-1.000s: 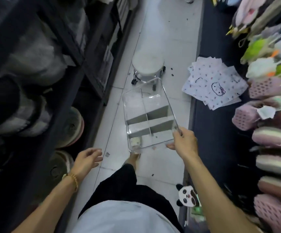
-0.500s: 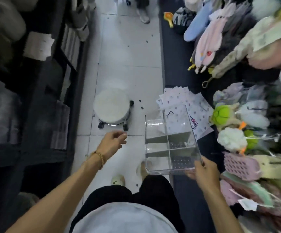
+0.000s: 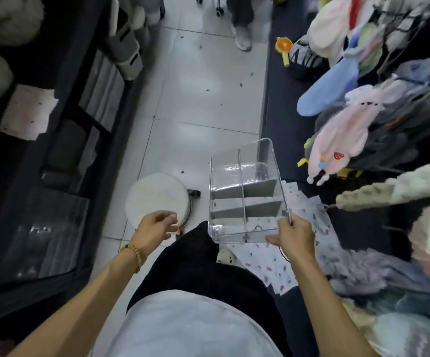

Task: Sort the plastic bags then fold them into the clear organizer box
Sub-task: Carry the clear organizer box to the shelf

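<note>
My right hand [image 3: 292,235] grips the near right corner of the clear organizer box [image 3: 244,191], which has grey dividers and is held in the air above the floor. A pile of white printed plastic bags [image 3: 268,266] lies on the dark ledge below and to the right of the box, partly hidden by it. My left hand [image 3: 154,228] hangs free over the round white stool [image 3: 157,198], fingers loosely curled and holding nothing.
Dark shelving [image 3: 54,150] lines the left side of the narrow tiled aisle [image 3: 203,104]. Plush toys [image 3: 342,130] and slippers hang and lie along the right display. Another person's feet [image 3: 242,39] stand at the far end of the aisle.
I have walked forward along the aisle carrying the box in my right hand. The stool and the bag pile now lie close below me. My left hand has come in over the stool.
</note>
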Motion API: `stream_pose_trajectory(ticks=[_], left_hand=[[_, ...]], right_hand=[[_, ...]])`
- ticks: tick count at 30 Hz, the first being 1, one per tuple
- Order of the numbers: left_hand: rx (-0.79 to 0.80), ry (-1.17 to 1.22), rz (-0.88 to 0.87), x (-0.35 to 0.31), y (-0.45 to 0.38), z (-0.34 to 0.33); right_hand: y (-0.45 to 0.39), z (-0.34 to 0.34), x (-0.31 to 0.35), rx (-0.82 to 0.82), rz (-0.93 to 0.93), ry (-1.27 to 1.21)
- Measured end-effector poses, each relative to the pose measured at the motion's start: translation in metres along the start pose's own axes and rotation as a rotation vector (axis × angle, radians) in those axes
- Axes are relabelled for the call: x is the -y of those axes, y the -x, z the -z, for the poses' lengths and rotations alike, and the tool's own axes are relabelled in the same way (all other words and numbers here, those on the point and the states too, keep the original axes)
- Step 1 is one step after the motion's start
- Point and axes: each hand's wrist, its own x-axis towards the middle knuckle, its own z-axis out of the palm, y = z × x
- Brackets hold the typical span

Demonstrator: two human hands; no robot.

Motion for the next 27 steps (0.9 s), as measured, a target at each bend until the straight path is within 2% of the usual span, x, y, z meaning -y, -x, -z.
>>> stream_pose_trajectory(ticks=[6, 13, 16, 20, 23, 27], left_hand=[[0.006, 0.017, -0.013, -0.07, -0.102, -0.037], [0.102, -0.016, 0.029, -0.152, -0.305, -0.103], [0.196, -0.148, 0.049, -0.188, -0.393, -0.132], [0.305, -0.292, -0.016, -0.237, -0.495, -0.173], [0.376, -0.428, -0.105, -0.265, -0.546, -0.207], [0.441, -0.5, -0.166, -0.265, -0.585, -0.257]], right_hand=[[-0.127, -0.029, 0.082, 0.029, 0.013, -0.022], [-0.328, -0.091, 0.108, -0.012, -0.184, -0.168], [-0.406, -0.115, 0.107, -0.083, -0.32, -0.269], [-0.494, -0.136, 0.1, -0.254, -0.484, -0.462], [-0.54, -0.145, 0.087, -0.375, -0.559, -0.688], [-0.579, -0.152, 0.05, -0.525, -0.574, -0.906]])
